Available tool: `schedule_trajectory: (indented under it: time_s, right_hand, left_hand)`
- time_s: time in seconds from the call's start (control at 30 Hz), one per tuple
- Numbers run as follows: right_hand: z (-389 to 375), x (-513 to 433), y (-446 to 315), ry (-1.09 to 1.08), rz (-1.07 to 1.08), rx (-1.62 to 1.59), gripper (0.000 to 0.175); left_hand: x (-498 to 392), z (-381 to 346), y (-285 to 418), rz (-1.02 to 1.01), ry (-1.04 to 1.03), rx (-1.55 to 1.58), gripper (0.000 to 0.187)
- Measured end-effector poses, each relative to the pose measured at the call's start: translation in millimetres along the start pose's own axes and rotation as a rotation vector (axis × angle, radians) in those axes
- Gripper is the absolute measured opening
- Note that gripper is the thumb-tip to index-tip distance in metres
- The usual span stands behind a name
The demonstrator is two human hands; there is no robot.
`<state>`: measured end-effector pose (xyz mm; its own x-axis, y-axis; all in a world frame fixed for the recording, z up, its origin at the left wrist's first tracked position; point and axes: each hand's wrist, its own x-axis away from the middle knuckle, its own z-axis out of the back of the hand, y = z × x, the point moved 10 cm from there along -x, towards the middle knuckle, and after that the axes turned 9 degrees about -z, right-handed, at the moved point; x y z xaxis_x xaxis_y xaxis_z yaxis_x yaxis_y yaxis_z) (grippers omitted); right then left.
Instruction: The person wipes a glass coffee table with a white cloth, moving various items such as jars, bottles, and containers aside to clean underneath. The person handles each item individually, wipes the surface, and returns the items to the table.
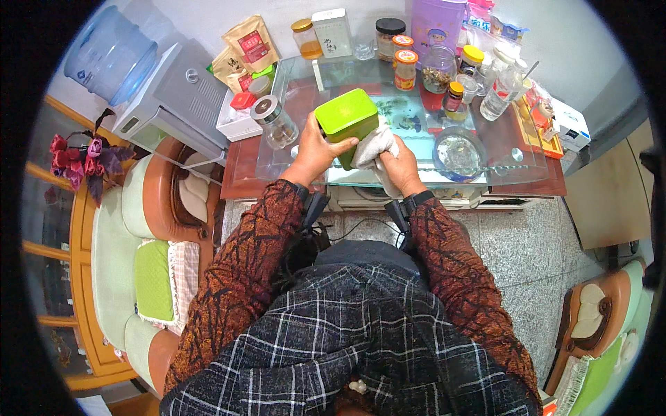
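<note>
My left hand (318,152) grips a green box-shaped canister (347,112) by its left side, thumb across the near face. The canister has a bright green lid and is held above the near part of a glass-topped table (312,174). In my right hand (401,165) is a bunched white cloth (375,146), pressed against the canister's right side. The cloth's lower end hangs below my fingers. A glass jar with a metal lid (274,122) stands left of my left hand, and a round glass bowl (458,154) lies right of my right hand.
Jars, including a black-lidded one (390,39), stand along the table's back beside a purple bucket (437,26). A clear plastic bottle (497,96) and an orange tray (546,143) are at the right. A water dispenser (179,99) stands left, near a sofa (109,281).
</note>
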<state>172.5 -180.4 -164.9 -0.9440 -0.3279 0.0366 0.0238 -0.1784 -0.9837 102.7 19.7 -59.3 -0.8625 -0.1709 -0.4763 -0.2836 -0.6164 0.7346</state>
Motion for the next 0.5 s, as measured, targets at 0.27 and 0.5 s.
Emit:
schedule_trajectory:
  time_s: [0.27, 0.5]
  right_hand:
    - [-9.1, 69.5, -29.4, -0.015, 0.267, 0.428, 0.055]
    - [34.8, 60.1, -15.7, 0.105, -0.05, 0.075, 0.052]
  left_hand:
    - [5.8, -3.4, -4.5, 0.052, 0.163, -0.047, 0.088]
    - [10.7, -2.3, -4.8, 0.035, 0.18, 0.054, 0.103]
